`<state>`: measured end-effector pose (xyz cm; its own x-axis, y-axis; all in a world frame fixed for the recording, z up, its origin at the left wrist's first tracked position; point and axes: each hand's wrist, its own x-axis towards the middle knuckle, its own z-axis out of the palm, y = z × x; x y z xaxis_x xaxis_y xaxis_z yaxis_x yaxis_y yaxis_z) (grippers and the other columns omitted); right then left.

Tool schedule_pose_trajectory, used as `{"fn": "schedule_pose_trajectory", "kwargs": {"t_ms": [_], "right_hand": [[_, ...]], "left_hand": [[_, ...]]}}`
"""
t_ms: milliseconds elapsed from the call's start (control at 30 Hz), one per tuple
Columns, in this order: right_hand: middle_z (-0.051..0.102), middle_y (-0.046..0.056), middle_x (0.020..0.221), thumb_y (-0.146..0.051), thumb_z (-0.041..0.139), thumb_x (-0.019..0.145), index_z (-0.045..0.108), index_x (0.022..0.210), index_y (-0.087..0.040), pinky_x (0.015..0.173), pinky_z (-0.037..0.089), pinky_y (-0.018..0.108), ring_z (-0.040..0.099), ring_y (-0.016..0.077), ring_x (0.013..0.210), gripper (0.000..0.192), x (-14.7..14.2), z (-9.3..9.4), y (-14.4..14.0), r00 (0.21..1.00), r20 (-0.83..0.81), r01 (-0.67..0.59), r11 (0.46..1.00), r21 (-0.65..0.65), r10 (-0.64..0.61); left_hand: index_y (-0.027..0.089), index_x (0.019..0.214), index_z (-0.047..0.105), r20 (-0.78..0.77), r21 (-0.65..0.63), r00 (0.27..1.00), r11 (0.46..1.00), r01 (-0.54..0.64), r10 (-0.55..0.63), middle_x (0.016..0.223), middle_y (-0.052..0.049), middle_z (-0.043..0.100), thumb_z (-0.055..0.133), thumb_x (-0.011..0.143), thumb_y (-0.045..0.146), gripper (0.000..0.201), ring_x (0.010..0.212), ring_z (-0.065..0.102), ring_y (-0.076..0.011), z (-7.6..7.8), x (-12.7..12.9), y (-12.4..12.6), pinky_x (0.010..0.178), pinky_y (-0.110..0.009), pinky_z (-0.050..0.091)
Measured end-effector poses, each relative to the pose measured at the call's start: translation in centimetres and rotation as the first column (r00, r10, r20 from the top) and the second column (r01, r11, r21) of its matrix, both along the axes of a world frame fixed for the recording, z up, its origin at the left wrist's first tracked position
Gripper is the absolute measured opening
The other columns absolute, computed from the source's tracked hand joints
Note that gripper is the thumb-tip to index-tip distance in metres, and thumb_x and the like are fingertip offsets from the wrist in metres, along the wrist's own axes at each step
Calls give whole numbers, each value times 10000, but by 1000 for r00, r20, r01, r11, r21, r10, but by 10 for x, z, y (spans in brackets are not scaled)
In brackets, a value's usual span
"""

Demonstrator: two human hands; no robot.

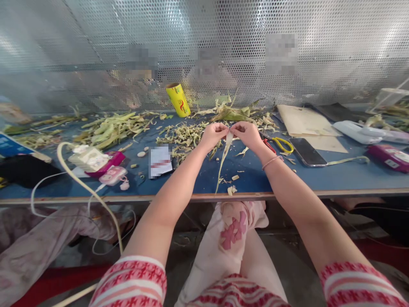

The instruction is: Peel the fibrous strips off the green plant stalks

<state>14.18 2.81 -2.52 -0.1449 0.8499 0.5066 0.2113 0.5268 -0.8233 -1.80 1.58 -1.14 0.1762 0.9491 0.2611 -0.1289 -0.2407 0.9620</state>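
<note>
A long, pale strip of dried leaf [225,154] hangs from my fingertips, its thin tail reaching down toward the table's front edge. My left hand [214,135] is closed, pinching the strip's upper end. Close against it, my right hand [246,133] pinches the same end between thumb and fingers. Behind and left of my hands lies a heap of small dried scraps [179,135]. Larger dried leaves [234,114] are piled just beyond. To the right of my right wrist rest yellow-handled scissors [284,146] and a red-handled tool [269,146], partly hidden by the wrist.
A black phone [308,152] and brown paper sheets [306,121] lie to the right. A yellow tube [178,100] stands at the back, against a perforated metal panel [243,51]. At left are a leaf pile [116,128], a pink case [112,175] and a pale cable [96,191] crossing the edge.
</note>
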Motion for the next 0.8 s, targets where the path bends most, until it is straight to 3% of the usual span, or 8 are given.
{"fn": "schedule_pose_trajectory", "kwargs": {"t_ms": [167,300,467,667,800], "right_hand": [[699,25,742,-239,623,701,687,796,-178,720,538,340,650,174,701,129,1,0,-2,997,64,40,998,51,-44],[698,28,737,-265,639,703,697,775,-171,718,520,328,624,160,691,132,1,4,-6,991,97,80,994,80,-88],[693,46,800,-363,731,657,690,719,-175,745,514,321,627,166,773,202,3,7,-7,998,66,0,998,68,-4],[633,12,702,-464,729,680,655,761,-184,666,525,304,585,140,673,301,-1,9,-11,999,0,-50,997,-59,50],[622,10,716,-468,699,725,611,773,-202,672,544,310,600,145,688,285,-3,9,-11,998,-46,-49,996,-78,46]], "left_hand": [[120,694,618,-2,0,999,999,-41,41,561,34,635,661,669,49,87,524,589,-67,0,3,0,595,-205,486],[138,685,591,95,-99,995,995,-16,26,536,51,607,639,648,44,112,502,569,-58,-1,4,-1,584,-196,476],[156,666,552,192,-168,981,985,26,7,523,54,589,643,622,53,144,476,548,-54,-2,5,-3,535,-182,433],[157,631,556,77,-47,994,996,-78,81,521,58,579,653,622,49,145,463,500,-44,-3,6,-1,510,-174,371],[156,629,568,65,45,996,997,-68,65,533,54,598,648,630,56,128,496,516,-48,-4,6,-1,545,-174,394]]}}
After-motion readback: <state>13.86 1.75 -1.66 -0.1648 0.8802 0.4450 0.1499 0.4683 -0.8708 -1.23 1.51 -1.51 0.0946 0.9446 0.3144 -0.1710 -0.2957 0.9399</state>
